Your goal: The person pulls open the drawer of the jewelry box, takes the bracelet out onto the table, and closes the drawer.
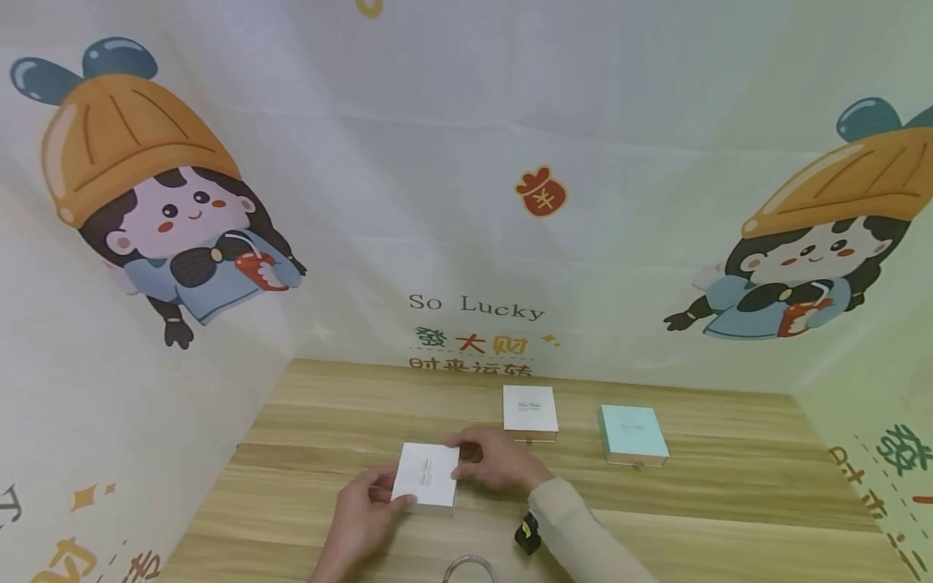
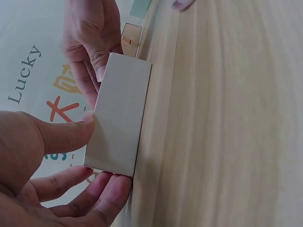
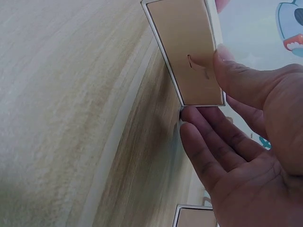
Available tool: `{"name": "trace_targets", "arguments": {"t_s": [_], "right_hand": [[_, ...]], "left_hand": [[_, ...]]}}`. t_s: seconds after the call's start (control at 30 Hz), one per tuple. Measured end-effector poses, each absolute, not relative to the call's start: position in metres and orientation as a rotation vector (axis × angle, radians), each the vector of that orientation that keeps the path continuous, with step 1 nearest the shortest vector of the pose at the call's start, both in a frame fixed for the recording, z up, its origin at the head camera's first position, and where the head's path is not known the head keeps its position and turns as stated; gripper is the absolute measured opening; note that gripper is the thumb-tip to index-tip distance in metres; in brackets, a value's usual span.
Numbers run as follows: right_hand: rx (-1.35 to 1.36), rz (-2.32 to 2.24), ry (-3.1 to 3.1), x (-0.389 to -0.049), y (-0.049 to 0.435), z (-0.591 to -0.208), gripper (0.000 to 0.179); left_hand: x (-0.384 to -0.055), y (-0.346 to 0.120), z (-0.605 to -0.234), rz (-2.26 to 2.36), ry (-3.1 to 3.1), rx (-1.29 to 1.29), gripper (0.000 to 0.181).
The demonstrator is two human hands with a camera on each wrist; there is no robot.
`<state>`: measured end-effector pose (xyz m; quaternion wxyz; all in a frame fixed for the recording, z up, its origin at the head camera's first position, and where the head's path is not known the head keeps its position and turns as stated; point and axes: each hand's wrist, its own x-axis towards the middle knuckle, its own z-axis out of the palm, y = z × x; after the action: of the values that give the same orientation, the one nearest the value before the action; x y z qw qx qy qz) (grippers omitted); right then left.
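A white square gift box (image 1: 426, 478) with small printed lettering on its lid is held between both hands at the near middle of the wooden table. My left hand (image 1: 364, 512) grips its left side, thumb at the lid's edge and fingers against the end, as the left wrist view shows on the plain white side (image 2: 118, 113). On the opposite side my right hand (image 1: 499, 460) grips the box, thumb on the top edge and fingertips at the lower corner (image 3: 279, 118). A tan drawer front (image 3: 184, 52) with a small pull tab shows in the right wrist view.
A second white box (image 1: 529, 411) lies just behind my right hand, with a mint-green box (image 1: 632, 434) to its right. A small black object with a yellow mark (image 1: 527, 533) is beside the right sleeve. Printed cloth walls (image 1: 408, 202) enclose the wooden table (image 1: 729, 486).
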<state>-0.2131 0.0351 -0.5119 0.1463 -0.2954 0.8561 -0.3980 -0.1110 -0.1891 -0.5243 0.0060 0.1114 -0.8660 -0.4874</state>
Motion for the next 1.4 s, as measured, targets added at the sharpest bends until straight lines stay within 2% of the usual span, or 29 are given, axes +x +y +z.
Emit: {"name": "trace_targets", "arguments": {"t_s": [0.53,1.07,1.4], "right_hand": [[-0.767,-1.213,2.49,-0.206,0.038,-0.514,0.039],[-0.574,-1.391,2.561,-0.183,0.028,-0.518,0.029],[-0.554,-1.398,2.658,-0.17,0.024,-0.52,0.022]], "left_hand": [[-0.124,-0.192,-0.525,-1.509,-2.673,0.34,0.042],[-0.139,-0.203,-0.525,-1.476,-2.659,0.316,0.031],[-0.156,-0.205,-0.526,-1.536,-2.687,0.431,0.029]]}}
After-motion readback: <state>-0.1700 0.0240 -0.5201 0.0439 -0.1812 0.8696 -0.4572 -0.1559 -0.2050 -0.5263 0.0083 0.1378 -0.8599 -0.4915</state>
